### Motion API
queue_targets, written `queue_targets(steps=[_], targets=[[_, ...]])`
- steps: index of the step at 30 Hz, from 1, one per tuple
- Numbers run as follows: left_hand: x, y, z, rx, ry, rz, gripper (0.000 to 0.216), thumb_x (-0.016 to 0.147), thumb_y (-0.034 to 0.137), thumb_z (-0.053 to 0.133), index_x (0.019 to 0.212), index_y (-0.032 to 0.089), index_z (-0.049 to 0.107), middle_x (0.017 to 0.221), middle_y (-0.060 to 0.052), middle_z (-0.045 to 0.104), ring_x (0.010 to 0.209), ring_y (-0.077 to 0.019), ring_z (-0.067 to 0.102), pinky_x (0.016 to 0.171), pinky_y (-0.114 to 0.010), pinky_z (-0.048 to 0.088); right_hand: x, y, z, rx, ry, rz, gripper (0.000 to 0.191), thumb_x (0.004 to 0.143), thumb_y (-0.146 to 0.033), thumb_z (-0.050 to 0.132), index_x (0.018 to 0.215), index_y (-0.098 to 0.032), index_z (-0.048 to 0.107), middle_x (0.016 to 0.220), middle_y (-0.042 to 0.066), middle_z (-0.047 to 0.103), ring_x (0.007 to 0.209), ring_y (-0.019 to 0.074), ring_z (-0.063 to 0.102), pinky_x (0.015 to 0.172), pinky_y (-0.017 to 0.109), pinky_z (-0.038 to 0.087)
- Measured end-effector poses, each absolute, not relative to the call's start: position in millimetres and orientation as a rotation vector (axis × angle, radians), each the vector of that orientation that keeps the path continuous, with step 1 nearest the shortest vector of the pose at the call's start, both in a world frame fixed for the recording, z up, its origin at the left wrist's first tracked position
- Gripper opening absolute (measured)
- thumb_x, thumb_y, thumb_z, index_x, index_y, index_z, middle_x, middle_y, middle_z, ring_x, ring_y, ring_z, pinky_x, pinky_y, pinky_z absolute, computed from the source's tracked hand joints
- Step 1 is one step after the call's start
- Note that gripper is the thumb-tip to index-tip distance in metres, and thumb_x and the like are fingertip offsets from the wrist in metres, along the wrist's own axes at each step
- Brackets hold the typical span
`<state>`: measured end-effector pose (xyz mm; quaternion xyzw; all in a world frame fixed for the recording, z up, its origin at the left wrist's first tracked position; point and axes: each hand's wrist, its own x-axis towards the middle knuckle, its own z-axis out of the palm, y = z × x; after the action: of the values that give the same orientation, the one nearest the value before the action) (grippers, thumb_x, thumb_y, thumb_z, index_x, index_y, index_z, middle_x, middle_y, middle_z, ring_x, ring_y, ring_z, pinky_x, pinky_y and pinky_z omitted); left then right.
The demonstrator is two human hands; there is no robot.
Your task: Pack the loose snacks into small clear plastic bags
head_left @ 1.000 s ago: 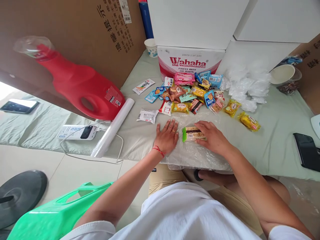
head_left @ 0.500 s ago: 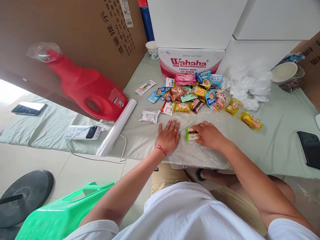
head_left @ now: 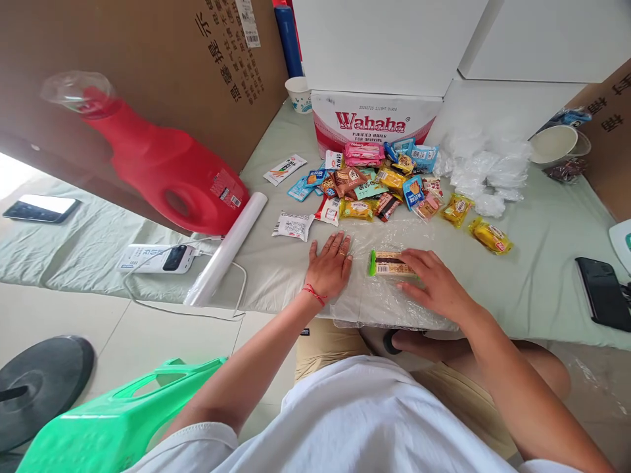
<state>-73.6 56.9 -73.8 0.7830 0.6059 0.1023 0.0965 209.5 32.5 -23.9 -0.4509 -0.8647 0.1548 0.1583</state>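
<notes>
My left hand [head_left: 331, 265] lies flat, fingers stretched out, on a sheet of clear plastic film [head_left: 389, 302] spread at the table's near edge. My right hand [head_left: 434, 284] rests open on the same film, fingertips touching the right end of a green-ended snack bar [head_left: 387, 263] that lies under or on the film. Behind both hands sits a pile of several coloured snack packets [head_left: 374, 184].
A roll of clear film [head_left: 227, 249], a red detergent jug [head_left: 162, 171], a power bank with cable [head_left: 158, 258] and a white packet [head_left: 293, 225] lie to the left. A Wahaha box [head_left: 374, 121], crumpled plastic [head_left: 486, 174], a bowl [head_left: 557, 144] and a phone [head_left: 599, 292] stand behind and right.
My right hand has slid right along the snack bar, uncovering most of it. My left hand has stayed flat on the film.
</notes>
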Motion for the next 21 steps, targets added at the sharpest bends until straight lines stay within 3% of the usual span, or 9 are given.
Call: queue_targets(steps=[5,8,12,14,18,21], targets=[[-84.9,59.2,-82.3,2.272,1.807,0.650,0.057,0.103,0.036,0.043,0.156,0.016,0.045,0.170,-0.017,0.031,0.158,-0.0311,0.030,0.127,-0.056,0.027,237.5,-33.7,-45.0,-1.212,-2.493,0.409,0.056,0.095,-0.040,0.071,0.146,-0.025,0.054,0.142,0.013,0.060,0.126,0.0318,0.055,0.105,0.053,0.052],[-95.3,57.1,-87.1,2.338,1.809,0.891,0.059,0.096,0.031,0.055,0.153,0.015,0.048,0.167,-0.019,0.036,0.160,-0.0334,0.023,0.129,-0.057,0.020,245.9,-55.2,-62.2,-1.239,-2.464,0.397,0.037,0.097,-0.026,0.066,0.134,-0.025,0.064,0.139,0.012,0.063,0.126,0.0311,0.056,0.104,0.053,0.053],[-113.5,50.8,-80.5,2.612,1.458,0.885,0.047,0.092,0.014,0.054,0.134,0.033,0.066,0.155,-0.006,0.056,0.157,-0.0282,0.033,0.131,-0.059,0.010,253.1,-51.3,-66.7,-1.195,-2.335,0.460,0.024,0.100,-0.017,0.060,0.118,-0.028,0.071,0.124,0.008,0.071,0.113,0.0263,0.061,0.093,0.046,0.058],[-121.3,46.6,-70.3,2.691,1.164,0.800,0.048,0.087,0.011,0.053,0.126,0.035,0.070,0.149,-0.002,0.063,0.154,-0.0266,0.039,0.131,-0.058,0.012,254.8,-39.4,-57.7,-1.173,-2.303,0.523,0.024,0.100,-0.017,0.058,0.116,-0.028,0.072,0.119,0.007,0.073,0.109,0.0246,0.063,0.090,0.044,0.058],[-126.6,35.3,-48.6,2.611,0.786,0.531,0.065,0.082,0.020,0.053,0.147,0.027,0.055,0.152,-0.008,0.059,0.153,-0.0295,0.039,0.130,-0.060,0.011,254.4,-2.5,-27.0,-1.191,-2.256,0.660,0.020,0.102,-0.023,0.056,0.113,-0.027,0.073,0.114,0.007,0.073,0.104,0.0220,0.066,0.090,0.039,0.057],[-123.9,28.4,-47.5,2.558,0.704,0.356,0.076,0.085,0.039,0.062,0.157,0.023,0.042,0.159,-0.014,0.051,0.155,-0.0339,0.035,0.130,-0.061,0.004,252.2,32.6,-7.1,-1.288,-2.231,0.737,0.022,0.102,-0.030,0.054,0.106,-0.024,0.075,0.104,0.007,0.072,0.090,0.0187,0.068,0.080,0.032,0.054]])
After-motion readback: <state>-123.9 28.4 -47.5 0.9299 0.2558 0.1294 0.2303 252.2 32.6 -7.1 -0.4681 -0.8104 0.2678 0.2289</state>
